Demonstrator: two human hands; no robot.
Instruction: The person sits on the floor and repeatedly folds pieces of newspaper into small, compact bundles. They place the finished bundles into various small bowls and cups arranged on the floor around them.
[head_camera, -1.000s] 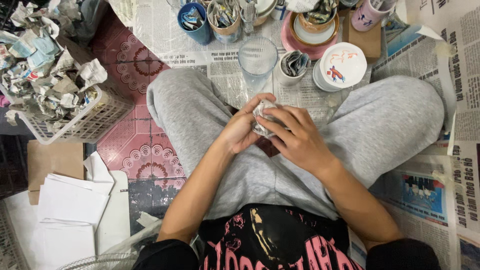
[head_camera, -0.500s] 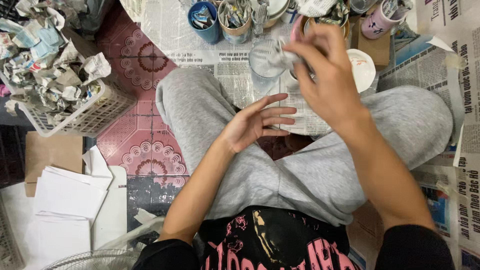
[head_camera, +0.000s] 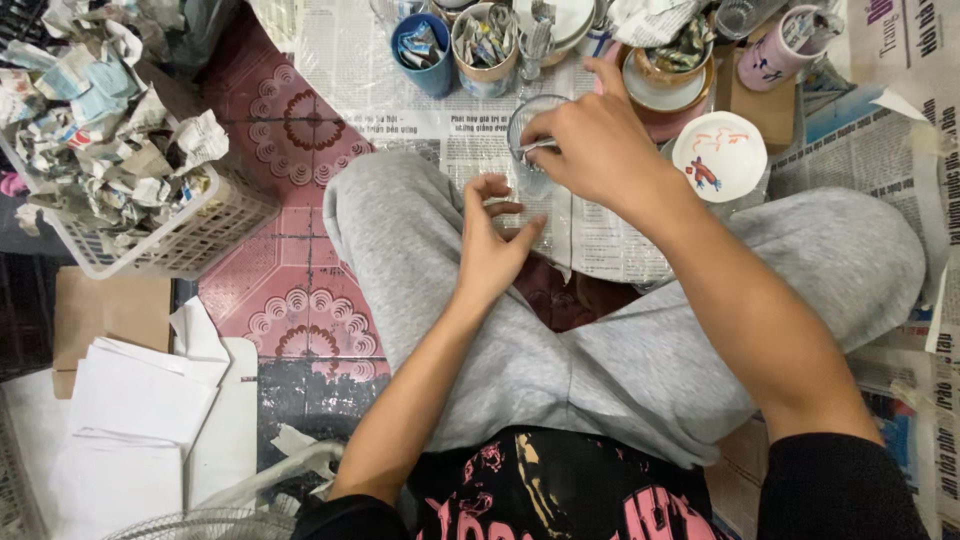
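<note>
Right hand (head_camera: 598, 148) stretched to the far side, fingers pinched on the rim of a clear glass (head_camera: 537, 140) standing on newspaper (head_camera: 610, 240) just beyond the crossed legs in grey trousers (head_camera: 640, 350). Left hand (head_camera: 490, 245) hovering near, over the lap, fingers loosely curled and open, holding nothing. Farther off, a blue cup (head_camera: 425, 50) and other cups stuffed with paper; right of the glass a white saucer (head_camera: 722, 155); far left a white basket (head_camera: 170, 235) heaped with crumpled paper.
</note>
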